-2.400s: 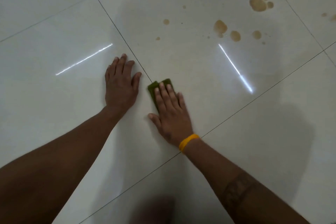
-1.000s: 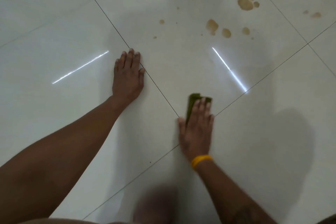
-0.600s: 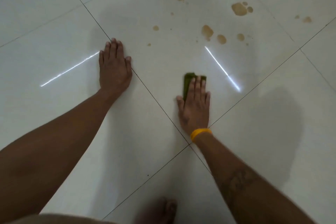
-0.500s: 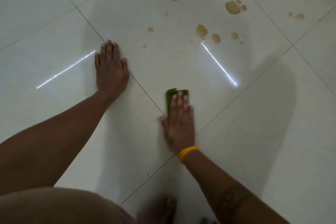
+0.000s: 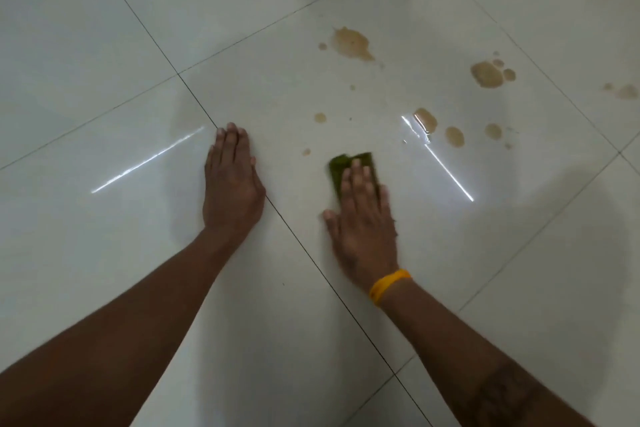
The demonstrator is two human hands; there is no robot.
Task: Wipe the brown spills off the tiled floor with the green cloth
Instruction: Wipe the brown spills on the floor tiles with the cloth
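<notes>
Right, I have both hands down on the tiled floor (image 5: 104, 288). My left hand (image 5: 231, 189) lies flat, fingers straight and together, braced across a grout line and holding nothing. My right hand (image 5: 362, 230) is spread flat on top of the green cloth (image 5: 337, 166), pressing it to the tile; only the far end of the cloth shows past my fingertips (image 5: 356, 172).

The brown spills (image 5: 349, 43) are all beyond the cloth, untouched as far as I can judge: a small dot (image 5: 306, 151) just ahead and to the left, a larger drop (image 5: 319, 117) farther on, and a cluster (image 5: 453, 136) to the right near a bright glare streak (image 5: 446, 170).

The risks I see: the folded cloth is small, so one push through a big puddle may smear brown across the tile rather than lift it. The glare could hide thin residue. The glossy floor looks slick, so my bracing hand might slide if I lean forward, and my right hand could ride off the cloth and drag bare skin through the liquid.
</notes>
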